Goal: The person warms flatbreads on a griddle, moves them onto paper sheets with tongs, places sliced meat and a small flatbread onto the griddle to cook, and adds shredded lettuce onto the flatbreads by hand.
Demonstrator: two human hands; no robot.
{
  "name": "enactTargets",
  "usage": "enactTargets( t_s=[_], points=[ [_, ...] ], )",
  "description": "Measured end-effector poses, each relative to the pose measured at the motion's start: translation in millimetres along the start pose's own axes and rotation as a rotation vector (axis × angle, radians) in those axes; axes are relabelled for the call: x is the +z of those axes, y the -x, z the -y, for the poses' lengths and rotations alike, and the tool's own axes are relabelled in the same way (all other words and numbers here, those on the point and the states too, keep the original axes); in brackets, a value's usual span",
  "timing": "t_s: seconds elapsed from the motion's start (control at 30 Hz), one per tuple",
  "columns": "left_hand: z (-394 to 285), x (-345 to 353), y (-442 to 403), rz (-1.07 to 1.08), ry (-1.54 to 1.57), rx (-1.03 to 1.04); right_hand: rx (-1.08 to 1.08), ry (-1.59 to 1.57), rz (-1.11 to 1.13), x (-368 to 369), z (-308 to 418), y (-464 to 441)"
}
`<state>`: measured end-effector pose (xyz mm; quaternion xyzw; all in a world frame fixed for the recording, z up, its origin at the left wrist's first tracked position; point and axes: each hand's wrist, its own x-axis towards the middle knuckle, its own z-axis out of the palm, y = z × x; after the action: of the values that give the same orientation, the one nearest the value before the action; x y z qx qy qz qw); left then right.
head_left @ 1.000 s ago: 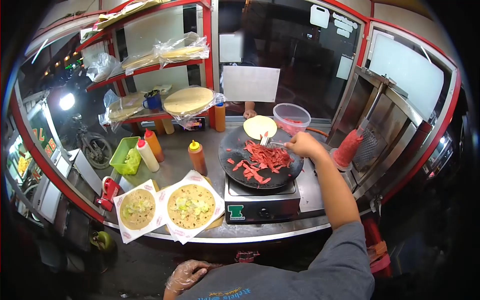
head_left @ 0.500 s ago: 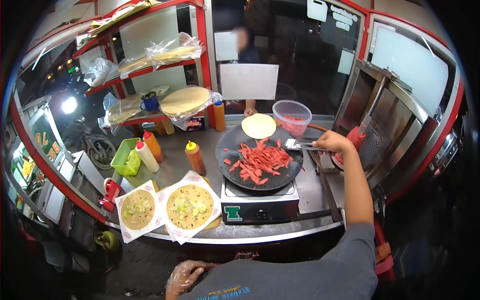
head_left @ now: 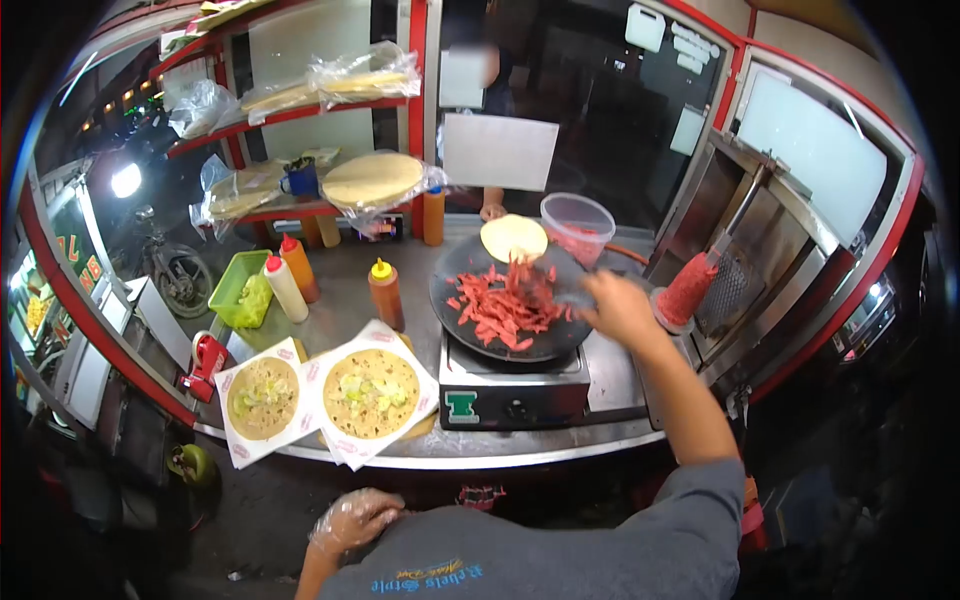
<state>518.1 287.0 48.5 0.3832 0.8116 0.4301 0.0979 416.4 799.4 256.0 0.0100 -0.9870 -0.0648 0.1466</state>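
My right hand (head_left: 617, 308) is closed on metal tongs (head_left: 572, 293), smeared by motion, over the right side of the round black griddle (head_left: 470, 262). Red meat strips (head_left: 505, 305) lie heaped on the griddle, some lifted near the tongs. At its back edge rests a pale yellow flatbread (head_left: 513, 238). In a clear plastic glove, my left hand (head_left: 356, 519) hovers before my body below the counter, fingers loosely curled together, with nothing visible in them. Two flatbreads topped with chopped greens, a left one (head_left: 262, 398) and a right one (head_left: 369, 394), lie on paper left of the stove.
Behind them stand squeeze bottles (head_left: 385, 297) and a green basket (head_left: 222, 292). A clear tub (head_left: 577, 222) of meat sits behind the griddle, and a meat spit (head_left: 688, 290) at right. Stacked flatbreads (head_left: 372, 180) fill shelves at left. Another person's hand (head_left: 492, 211) rests beyond the counter.
My right hand has moved left and slightly down with the tongs, from the griddle's right edge into the meat, stirring up strips. My left hand has shifted slightly left and up.
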Motion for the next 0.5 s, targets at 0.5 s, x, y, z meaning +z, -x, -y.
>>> enactTargets(
  t_s=[0.5],
  points=[
    [0.2, -64.6, -14.4, 0.209, -0.018, 0.251, 0.446, -0.689, -0.056, 34.0, 90.6, 24.5]
  ],
)
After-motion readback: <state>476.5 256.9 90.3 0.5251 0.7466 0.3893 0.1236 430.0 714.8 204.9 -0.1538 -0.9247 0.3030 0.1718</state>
